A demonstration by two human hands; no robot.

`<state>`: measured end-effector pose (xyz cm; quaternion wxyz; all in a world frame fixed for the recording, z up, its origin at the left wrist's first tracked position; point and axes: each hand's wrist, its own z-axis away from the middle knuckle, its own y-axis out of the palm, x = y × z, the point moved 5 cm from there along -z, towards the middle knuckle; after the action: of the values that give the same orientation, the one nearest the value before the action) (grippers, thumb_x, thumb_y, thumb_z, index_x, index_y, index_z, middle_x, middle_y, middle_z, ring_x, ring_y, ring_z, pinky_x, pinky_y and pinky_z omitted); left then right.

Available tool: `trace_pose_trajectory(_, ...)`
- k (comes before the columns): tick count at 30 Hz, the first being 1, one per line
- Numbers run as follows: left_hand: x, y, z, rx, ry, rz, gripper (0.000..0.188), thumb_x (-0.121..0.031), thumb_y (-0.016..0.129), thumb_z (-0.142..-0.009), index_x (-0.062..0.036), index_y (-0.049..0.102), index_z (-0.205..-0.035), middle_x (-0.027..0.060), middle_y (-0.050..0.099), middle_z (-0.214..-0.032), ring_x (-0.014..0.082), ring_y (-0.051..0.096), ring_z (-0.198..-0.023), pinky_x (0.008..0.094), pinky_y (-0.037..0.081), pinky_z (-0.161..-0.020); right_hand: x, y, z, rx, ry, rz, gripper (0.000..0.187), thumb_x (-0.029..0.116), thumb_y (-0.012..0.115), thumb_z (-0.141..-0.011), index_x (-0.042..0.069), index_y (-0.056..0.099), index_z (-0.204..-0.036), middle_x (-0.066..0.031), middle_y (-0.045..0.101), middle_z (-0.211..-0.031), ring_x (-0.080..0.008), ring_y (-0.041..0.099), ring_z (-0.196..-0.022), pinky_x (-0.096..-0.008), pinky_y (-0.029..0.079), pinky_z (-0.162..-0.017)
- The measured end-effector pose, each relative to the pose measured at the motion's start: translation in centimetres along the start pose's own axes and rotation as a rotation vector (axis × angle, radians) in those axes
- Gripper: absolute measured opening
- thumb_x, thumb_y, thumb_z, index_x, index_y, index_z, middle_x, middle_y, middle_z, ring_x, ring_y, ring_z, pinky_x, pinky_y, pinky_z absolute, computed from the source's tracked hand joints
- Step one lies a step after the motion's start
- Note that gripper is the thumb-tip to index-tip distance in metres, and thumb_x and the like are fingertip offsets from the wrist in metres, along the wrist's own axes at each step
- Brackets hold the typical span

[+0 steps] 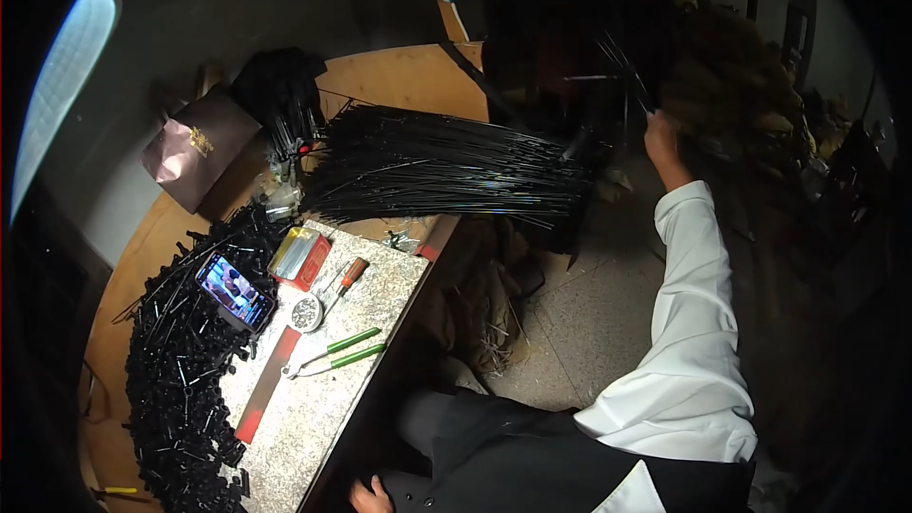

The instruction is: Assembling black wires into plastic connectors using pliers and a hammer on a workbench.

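My right arm, in a white sleeve, reaches far out to the right. My right hand (662,141) is closed round a few thin dark rods (622,66) that point up and away from it. Low in the picture, beside the table's near edge, my left hand (369,496) shows only in part. Its visible fingers are apart, with nothing seen in them. A large bundle of long black rods (456,166) lies across the far end of the table, its ends sticking out past the edge toward the right.
On a speckled board (380,271) lie green-handled pliers (347,351), a screwdriver (353,273), a round tin (306,313), a red box (302,258) and a flat red strip (269,385). A phone (235,292) rests against heaped black parts (176,389). Behind stands a paper bag (198,152).
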<state>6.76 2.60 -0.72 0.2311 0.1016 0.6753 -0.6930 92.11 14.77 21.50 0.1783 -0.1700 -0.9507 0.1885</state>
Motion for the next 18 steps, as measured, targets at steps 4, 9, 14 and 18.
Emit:
trace_pose_trajectory(4, 0.0, -0.3, 0.1, 0.007, -0.020, -0.009, 0.053, -0.036, 0.053, -0.088, 0.0097, 0.054, -0.114, 0.0305, 0.054, -0.115, 0.0428, 0.052, -0.108, 0.0418, 0.039, -0.095, -2.7, -0.4, 2.2, 0.100, -0.001, 0.159, 0.022, 0.016, 0.047, -0.091, -0.002, 0.057, -0.083, -0.0268, 0.059, -0.078, -0.0450, 0.058, -0.076, -0.0508, 0.045, -0.066)
trace_pose_trajectory(9, -0.4, -0.5, 0.3, 0.009, -0.025, 0.002, 0.051, -0.035, 0.053, -0.088, 0.0086, 0.054, -0.115, 0.0301, 0.054, -0.115, 0.0428, 0.052, -0.107, 0.0423, 0.040, -0.094, 2.2, -2.0, 1.8, 0.185, 0.103, 0.196, 0.021, 0.018, 0.048, -0.091, 0.000, 0.058, -0.085, -0.0263, 0.061, -0.082, -0.0438, 0.059, -0.081, -0.0512, 0.046, -0.069)
trace_pose_trajectory(14, -0.2, -0.4, 0.2, -0.014, -0.008, -0.008, 0.051, -0.035, 0.054, -0.088, 0.0094, 0.055, -0.113, 0.0308, 0.055, -0.113, 0.0426, 0.053, -0.105, 0.0422, 0.040, -0.093, 4.8, -1.7, -0.7, 0.190, 0.153, 0.267, 0.022, 0.019, 0.044, -0.093, 0.003, 0.059, -0.090, -0.0246, 0.063, -0.089, -0.0408, 0.061, -0.088, -0.0493, 0.048, -0.072)
trace_pose_trajectory(18, 0.3, -0.1, 0.2, -0.022, 0.000, -0.011, 0.052, -0.036, 0.054, -0.088, 0.0097, 0.055, -0.111, 0.0305, 0.056, -0.110, 0.0429, 0.054, -0.103, 0.0423, 0.042, -0.092, 7.1, -1.1, -2.7, 0.294, 0.148, 0.375, 0.022, 0.014, 0.041, -0.091, 0.001, 0.060, -0.092, -0.0237, 0.064, -0.092, -0.0380, 0.063, -0.089, -0.0459, 0.051, -0.076)
